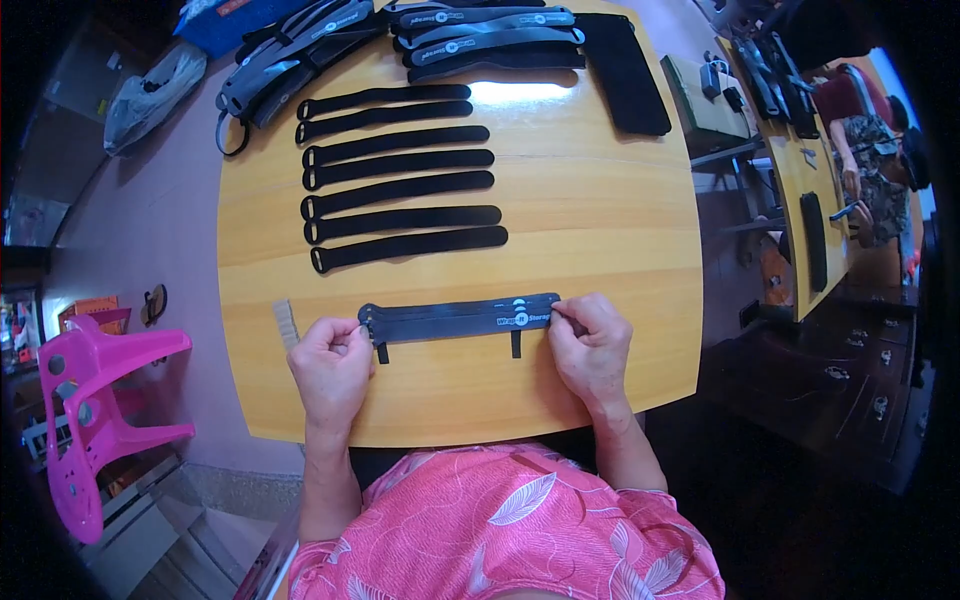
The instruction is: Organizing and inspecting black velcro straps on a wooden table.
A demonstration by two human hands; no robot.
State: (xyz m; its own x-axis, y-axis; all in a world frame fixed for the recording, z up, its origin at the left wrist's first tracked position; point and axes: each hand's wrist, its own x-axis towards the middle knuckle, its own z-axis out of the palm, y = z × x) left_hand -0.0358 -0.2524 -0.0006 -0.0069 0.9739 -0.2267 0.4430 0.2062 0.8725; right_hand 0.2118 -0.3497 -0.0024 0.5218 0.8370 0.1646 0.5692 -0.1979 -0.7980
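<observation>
A stack of dark grey straps (455, 319) lies flat near the front of the wooden table (620, 240). My left hand (330, 365) pinches its left end, and my right hand (588, 345) pinches its right end. Two thin black strips stick out from under the stack toward me. Behind it, several black straps (405, 185) lie in a neat row, each with a loop at its left end.
A pile of grey and black straps (440, 35) and a black flat pad (625, 70) sit at the table's far edge. A small ribbed beige piece (286, 322) lies left of my left hand. A pink plastic stool (85, 400) stands at left. Another person sits at a table far right.
</observation>
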